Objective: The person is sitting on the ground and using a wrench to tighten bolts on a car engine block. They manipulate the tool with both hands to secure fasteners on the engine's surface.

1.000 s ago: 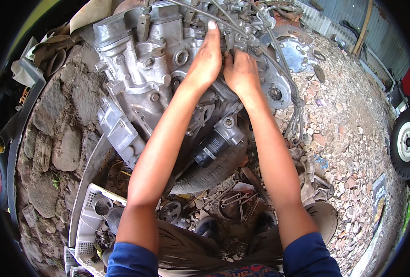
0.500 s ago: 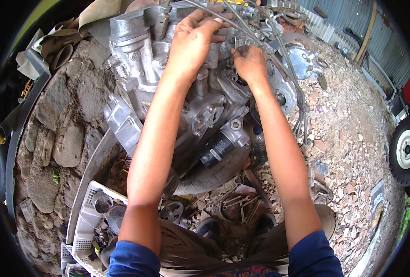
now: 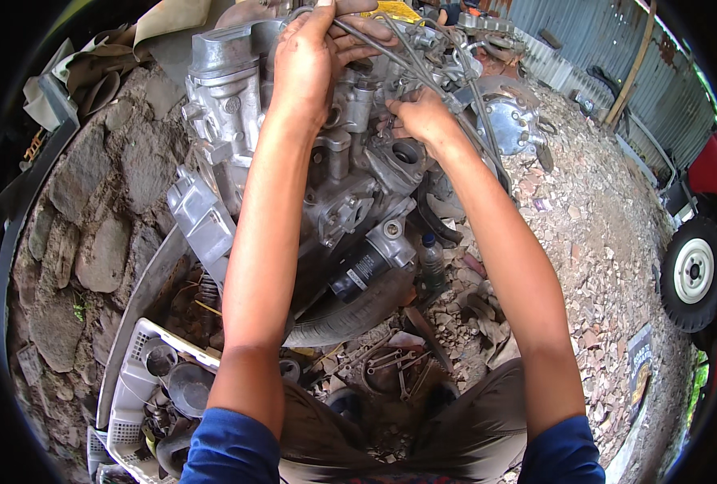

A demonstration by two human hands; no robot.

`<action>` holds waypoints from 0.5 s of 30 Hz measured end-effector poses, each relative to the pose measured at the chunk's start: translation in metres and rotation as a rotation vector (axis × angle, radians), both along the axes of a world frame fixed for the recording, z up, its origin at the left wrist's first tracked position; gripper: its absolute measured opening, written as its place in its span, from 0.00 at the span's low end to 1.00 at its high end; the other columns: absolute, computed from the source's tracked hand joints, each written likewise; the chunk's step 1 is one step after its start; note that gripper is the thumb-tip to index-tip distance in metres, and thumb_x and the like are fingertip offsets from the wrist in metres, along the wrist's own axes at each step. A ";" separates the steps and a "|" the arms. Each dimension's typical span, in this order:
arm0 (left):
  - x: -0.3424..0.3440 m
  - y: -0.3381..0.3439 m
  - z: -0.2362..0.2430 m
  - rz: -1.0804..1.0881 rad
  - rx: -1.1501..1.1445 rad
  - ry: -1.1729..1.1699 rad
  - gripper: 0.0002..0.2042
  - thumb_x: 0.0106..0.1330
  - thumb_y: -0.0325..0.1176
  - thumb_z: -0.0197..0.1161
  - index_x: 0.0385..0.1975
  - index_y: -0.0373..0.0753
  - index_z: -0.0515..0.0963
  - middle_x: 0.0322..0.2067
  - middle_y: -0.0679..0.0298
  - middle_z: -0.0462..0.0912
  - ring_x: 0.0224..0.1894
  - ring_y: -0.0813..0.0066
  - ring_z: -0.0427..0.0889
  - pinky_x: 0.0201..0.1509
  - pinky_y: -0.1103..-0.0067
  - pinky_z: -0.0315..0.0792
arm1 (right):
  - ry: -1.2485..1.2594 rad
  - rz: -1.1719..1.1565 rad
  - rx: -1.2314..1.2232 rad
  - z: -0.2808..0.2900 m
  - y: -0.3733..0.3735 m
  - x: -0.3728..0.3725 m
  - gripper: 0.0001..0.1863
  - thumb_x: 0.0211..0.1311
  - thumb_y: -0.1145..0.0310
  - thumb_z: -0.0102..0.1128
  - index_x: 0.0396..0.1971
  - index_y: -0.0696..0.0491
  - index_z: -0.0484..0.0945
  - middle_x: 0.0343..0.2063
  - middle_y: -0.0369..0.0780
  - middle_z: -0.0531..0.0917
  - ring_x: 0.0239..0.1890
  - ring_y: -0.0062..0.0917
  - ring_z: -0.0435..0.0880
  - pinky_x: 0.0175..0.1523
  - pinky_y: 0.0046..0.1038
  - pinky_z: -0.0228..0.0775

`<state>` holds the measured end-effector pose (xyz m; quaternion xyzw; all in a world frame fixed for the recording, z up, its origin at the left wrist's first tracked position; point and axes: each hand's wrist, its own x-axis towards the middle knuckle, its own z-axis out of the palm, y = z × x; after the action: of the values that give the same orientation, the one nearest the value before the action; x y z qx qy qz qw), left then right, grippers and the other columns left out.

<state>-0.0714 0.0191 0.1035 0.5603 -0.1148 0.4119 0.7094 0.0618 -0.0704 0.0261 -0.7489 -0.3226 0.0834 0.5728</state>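
A grey metal engine (image 3: 237, 109) stands in front of me, and both my hands work at its far upper side. My left hand (image 3: 306, 68) is raised at the top with the thumb up and the fingers curled to the right, around a dark thin line (image 3: 383, 50) that runs over the fingers. To its right, lower down, my right hand (image 3: 425, 117) has thumb and forefinger drawn together by the engine's side, above a round metal opening (image 3: 407, 152). What those fingertips hold is too small and partly hidden. A black oil filter (image 3: 360, 270) hangs lower on the engine.
Below the engine lie a tire (image 3: 350, 310), a plastic bottle (image 3: 432, 262) and several wrenches (image 3: 399, 363). A white crate (image 3: 125, 419) of parts stands lower left beside a stone wall (image 3: 104, 250). Gravel (image 3: 592, 266) spreads right, toward a wheel (image 3: 693, 270).
My right hand has moved left and a little down, and the wrench visible by it before no longer shows. My left hand has shifted up and left, its thumb now raised.
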 end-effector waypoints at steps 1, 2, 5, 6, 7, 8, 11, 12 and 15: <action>0.003 -0.003 -0.001 0.022 0.000 0.004 0.22 0.75 0.46 0.44 0.46 0.29 0.75 0.29 0.55 0.84 0.35 0.65 0.84 0.42 0.73 0.76 | -0.185 -0.082 -0.099 -0.007 0.000 0.008 0.14 0.64 0.71 0.60 0.40 0.69 0.72 0.31 0.47 0.84 0.26 0.30 0.86 0.29 0.27 0.80; 0.006 -0.007 0.000 0.047 0.002 0.010 0.22 0.75 0.46 0.44 0.46 0.29 0.75 0.29 0.55 0.83 0.35 0.65 0.84 0.41 0.73 0.77 | -0.264 -0.116 -0.128 -0.013 0.001 0.016 0.14 0.64 0.71 0.60 0.40 0.69 0.72 0.31 0.47 0.84 0.26 0.30 0.86 0.29 0.27 0.80; 0.008 -0.010 0.000 0.054 0.033 0.022 0.22 0.76 0.45 0.43 0.45 0.29 0.75 0.28 0.55 0.83 0.34 0.66 0.84 0.40 0.73 0.78 | -0.285 -0.128 -0.080 -0.029 0.006 0.031 0.15 0.64 0.71 0.59 0.41 0.69 0.72 0.30 0.47 0.84 0.26 0.30 0.86 0.28 0.27 0.79; 0.007 -0.011 0.000 0.043 0.046 0.025 0.22 0.76 0.45 0.43 0.44 0.29 0.75 0.28 0.56 0.82 0.35 0.66 0.84 0.40 0.73 0.78 | -0.257 -0.116 -0.045 -0.035 0.008 0.035 0.15 0.65 0.70 0.59 0.41 0.69 0.72 0.30 0.47 0.84 0.26 0.30 0.86 0.28 0.27 0.80; 0.006 -0.010 -0.001 0.055 0.090 0.045 0.22 0.76 0.44 0.42 0.46 0.28 0.74 0.31 0.54 0.82 0.38 0.64 0.84 0.43 0.72 0.78 | -0.230 -0.104 -0.019 -0.034 0.009 0.033 0.15 0.65 0.70 0.58 0.41 0.69 0.72 0.30 0.47 0.84 0.26 0.30 0.86 0.29 0.27 0.80; 0.003 -0.008 -0.003 0.067 0.134 0.065 0.22 0.76 0.43 0.42 0.49 0.27 0.73 0.35 0.53 0.83 0.42 0.62 0.83 0.46 0.71 0.77 | -0.311 -0.132 -0.029 -0.035 0.008 0.031 0.15 0.65 0.71 0.58 0.40 0.69 0.72 0.29 0.47 0.84 0.26 0.31 0.86 0.29 0.27 0.80; -0.006 -0.003 -0.005 0.073 0.196 0.068 0.24 0.76 0.44 0.41 0.51 0.26 0.71 0.37 0.52 0.82 0.45 0.58 0.83 0.49 0.70 0.76 | -0.767 -0.292 -0.123 -0.025 -0.002 -0.007 0.13 0.65 0.72 0.57 0.38 0.70 0.74 0.28 0.46 0.83 0.26 0.31 0.87 0.28 0.27 0.80; -0.007 -0.003 -0.005 0.061 0.204 0.057 0.24 0.77 0.45 0.40 0.52 0.26 0.71 0.36 0.52 0.82 0.44 0.58 0.83 0.49 0.70 0.77 | -0.538 -0.183 -0.088 -0.024 0.002 -0.003 0.12 0.65 0.72 0.57 0.37 0.70 0.74 0.28 0.46 0.83 0.26 0.31 0.87 0.28 0.27 0.80; -0.001 -0.010 -0.004 0.034 0.211 0.044 0.25 0.77 0.46 0.40 0.52 0.26 0.71 0.36 0.53 0.82 0.45 0.58 0.83 0.49 0.70 0.77 | -0.063 0.003 0.007 -0.034 0.011 0.029 0.11 0.64 0.74 0.56 0.35 0.69 0.76 0.28 0.46 0.84 0.26 0.31 0.87 0.27 0.26 0.79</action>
<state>-0.0724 0.0087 0.0993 0.6425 -0.1323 0.3971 0.6419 0.0913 -0.0591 -0.0077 -0.7488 -0.3419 0.0596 0.5647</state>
